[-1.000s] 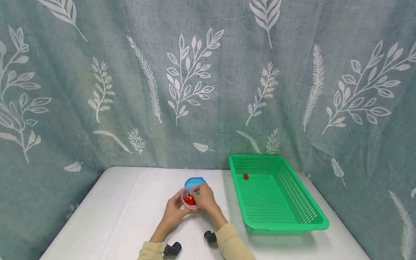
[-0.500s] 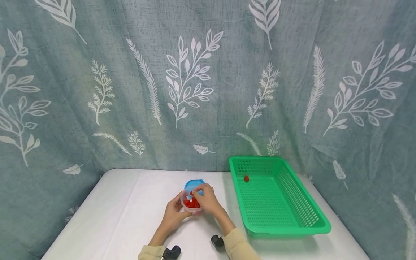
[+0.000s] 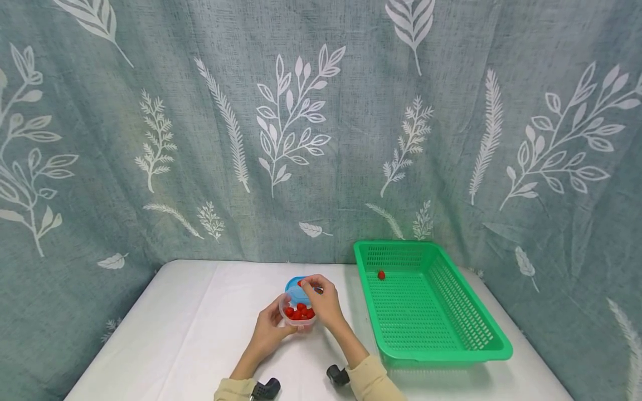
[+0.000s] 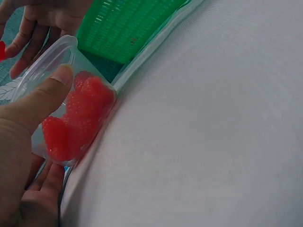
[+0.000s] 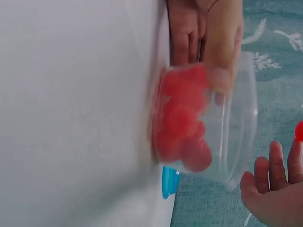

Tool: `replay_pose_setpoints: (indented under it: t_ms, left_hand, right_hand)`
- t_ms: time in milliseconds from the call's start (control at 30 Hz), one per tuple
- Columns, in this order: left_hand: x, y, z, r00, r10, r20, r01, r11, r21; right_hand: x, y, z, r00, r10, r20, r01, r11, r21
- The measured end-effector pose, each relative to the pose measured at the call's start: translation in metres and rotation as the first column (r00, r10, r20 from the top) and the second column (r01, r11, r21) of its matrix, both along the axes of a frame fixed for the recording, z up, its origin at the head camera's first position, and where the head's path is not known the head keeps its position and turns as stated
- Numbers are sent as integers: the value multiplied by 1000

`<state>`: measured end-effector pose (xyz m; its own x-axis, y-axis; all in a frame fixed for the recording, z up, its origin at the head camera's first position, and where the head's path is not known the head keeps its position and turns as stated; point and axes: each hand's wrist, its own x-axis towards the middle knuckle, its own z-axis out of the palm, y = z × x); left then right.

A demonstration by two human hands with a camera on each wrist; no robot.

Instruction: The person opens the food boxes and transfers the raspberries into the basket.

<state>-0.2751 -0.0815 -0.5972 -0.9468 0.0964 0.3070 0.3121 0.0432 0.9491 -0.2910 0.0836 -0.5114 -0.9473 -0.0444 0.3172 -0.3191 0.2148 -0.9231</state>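
Pinching a red berry (image 3: pixel 300 283), the right hand (image 3: pixel 325 305) hangs above the clear tub (image 5: pixel 241 109), while the left hand (image 3: pixel 267 333) curls round its side, thumb near the rim.

Held berry (image 5: pixel 299 131) cropped (wrist views), lid (image 3: pixel 296 293) obscured

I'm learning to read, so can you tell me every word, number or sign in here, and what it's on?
There are none that I can read.
Clear plastic tub, blue lid: no writing shows.
Green basket: a tiny mark shows there in the left wrist view, too small to tell what it is.
Black wrist devices: too small to tell.
Teal curtain: white leaf pictures, not letters.
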Motion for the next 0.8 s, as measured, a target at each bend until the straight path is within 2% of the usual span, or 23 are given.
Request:
replay_pose_setpoints:
  t_ms: [100,200,300,367,433,600,800]
  left_hand:
    - [0,1,1,1000,11,5,-11,1000,-3]
    - [0,0,1,1000,12,7,-12,1000,-5]
    - [0,1,0,1000,13,7,-13,1000,-22]
    - [1,0,0,1000,6,4,-5,1000,-25]
    - [1,0,1,1000,0,4,0,1000,-30]
    - [1,-1,3,1000,0,30,1,999,-44]
    - [1,-1,3,999,-3,36,4,1000,-17]
  right_hand:
    - [17,-1,19,1000,0,19,0,999,-46]
    - [26,-2,26,998,38,52,-34,996,-84]
    - [23,-2,16,993,91,72,-81,987,-139]
    - [24,-2,15,987,136,85,-118,974,-192]
    - [29,-2,23,979,184,90,-158,959,-236]
    - [44,-1,49,960,268,73,-239,931,-276]
    - [56,8,68,944,322,65,-295,918,-267]
